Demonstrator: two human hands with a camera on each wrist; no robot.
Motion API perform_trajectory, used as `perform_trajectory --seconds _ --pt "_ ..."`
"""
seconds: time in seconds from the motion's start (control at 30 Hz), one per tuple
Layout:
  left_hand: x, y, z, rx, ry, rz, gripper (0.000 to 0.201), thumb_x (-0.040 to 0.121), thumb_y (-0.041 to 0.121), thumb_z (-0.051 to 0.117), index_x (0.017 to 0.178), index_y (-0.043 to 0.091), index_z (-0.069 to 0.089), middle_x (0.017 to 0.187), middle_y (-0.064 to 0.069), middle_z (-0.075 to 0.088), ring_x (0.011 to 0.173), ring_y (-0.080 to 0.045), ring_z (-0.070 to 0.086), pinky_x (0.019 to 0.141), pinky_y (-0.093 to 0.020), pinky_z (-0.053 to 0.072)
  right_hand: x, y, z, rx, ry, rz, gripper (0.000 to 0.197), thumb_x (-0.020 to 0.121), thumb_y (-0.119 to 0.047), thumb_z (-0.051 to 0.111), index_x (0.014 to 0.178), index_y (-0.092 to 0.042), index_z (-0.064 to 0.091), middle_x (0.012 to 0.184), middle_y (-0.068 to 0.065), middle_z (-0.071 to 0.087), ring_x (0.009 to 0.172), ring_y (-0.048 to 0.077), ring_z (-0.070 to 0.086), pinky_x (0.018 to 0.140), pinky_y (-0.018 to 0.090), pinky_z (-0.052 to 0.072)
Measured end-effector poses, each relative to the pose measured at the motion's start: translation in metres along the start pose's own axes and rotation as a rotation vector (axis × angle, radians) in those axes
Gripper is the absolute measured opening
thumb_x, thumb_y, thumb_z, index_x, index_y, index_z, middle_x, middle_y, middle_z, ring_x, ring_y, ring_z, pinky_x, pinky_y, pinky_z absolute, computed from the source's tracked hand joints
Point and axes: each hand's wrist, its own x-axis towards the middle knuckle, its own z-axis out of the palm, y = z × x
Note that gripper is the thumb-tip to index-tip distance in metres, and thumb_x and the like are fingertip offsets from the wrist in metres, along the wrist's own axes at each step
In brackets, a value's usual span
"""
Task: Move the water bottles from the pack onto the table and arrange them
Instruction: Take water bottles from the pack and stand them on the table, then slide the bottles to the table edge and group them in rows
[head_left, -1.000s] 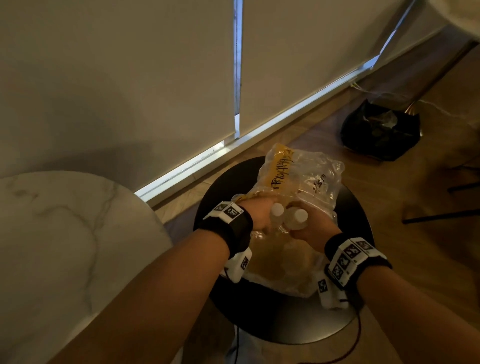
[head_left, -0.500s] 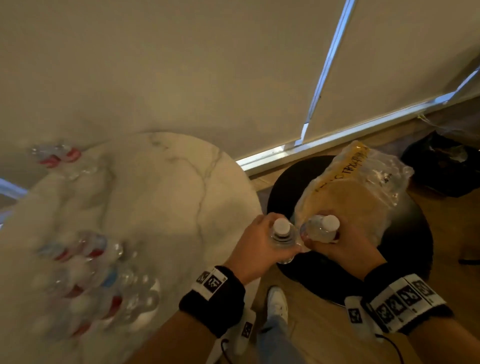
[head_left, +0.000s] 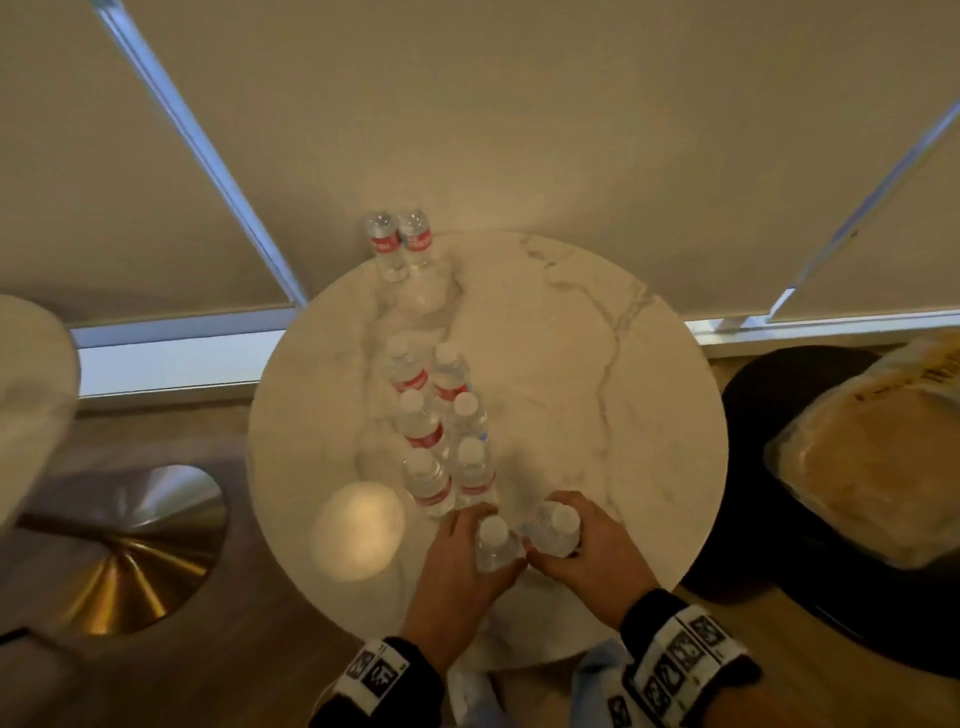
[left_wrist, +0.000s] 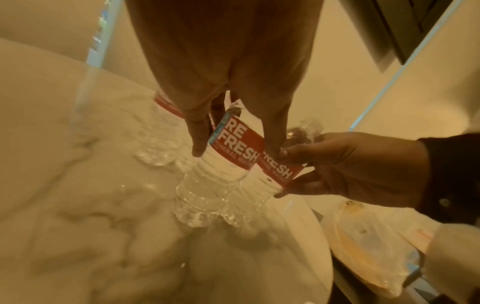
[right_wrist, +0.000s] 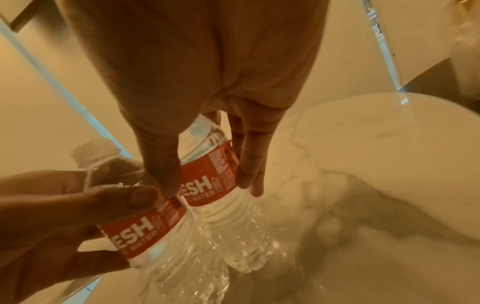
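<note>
Two water bottles hang side by side just over the near edge of the marble table (head_left: 597, 364), the left bottle (head_left: 493, 543) wrapped at its label by the left hand (head_left: 462, 564), the right bottle (head_left: 555, 529) clasped the same way by the right hand (head_left: 592, 558). Six more stand in a double row (head_left: 441, 431) right ahead, another pair (head_left: 399, 241) at the far rim. Risk here, I'd say: come down tilted or too close and a base clips the nearest standing bottles, toppling the row.
</note>
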Motion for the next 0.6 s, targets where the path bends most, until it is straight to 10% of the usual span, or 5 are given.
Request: perform_trajectory --seconds 0.2,0.4,0.6 --pt "0.008 -0.013 -0.013 0.022 0.069 0.026 0.062 0.073 0.051 0.081 0.124 0.027 0.054 0.119 0.009 0.057 0.108 -0.006 0.057 0.095 -0.022 0.048 0.015 -0.018 0.011 -0.041 -0.028 0.013 0.064 0.069 -0.062 0.072 0.123 -0.037 0.048 0.116 -0.008 0.059 0.107 0.015 0.058 0.092 0.036 0.051" --pt "0.001 -0.019 -0.025 -0.025 -0.08 -0.118 0.097 0.057 0.051 0.089 0.139 0.035 0.04 0.128 0.02 0.043 0.12 0.0 0.046 0.093 -0.001 0.036 0.023 -0.011 -0.012 -0.025 -0.267 0.105 0.086 0.067 -0.04 0.085 0.139 -0.037 0.037 0.126 -0.004 0.052 0.103 0.014 0.061 0.089 0.029 0.054" --pt "-0.015 -0.042 -0.075 -0.017 -0.22 -0.306 0.068 0.064 0.057 0.08 0.124 0.044 0.05 0.125 0.017 0.057 0.114 0.001 0.058 0.095 -0.017 0.052 0.057 -0.021 -0.076 -0.16 -0.254 0.057 0.037 0.084 -0.035 0.072 0.117 -0.029 0.058 0.105 -0.006 0.064 0.088 0.012 0.067 0.082 0.03 0.055"
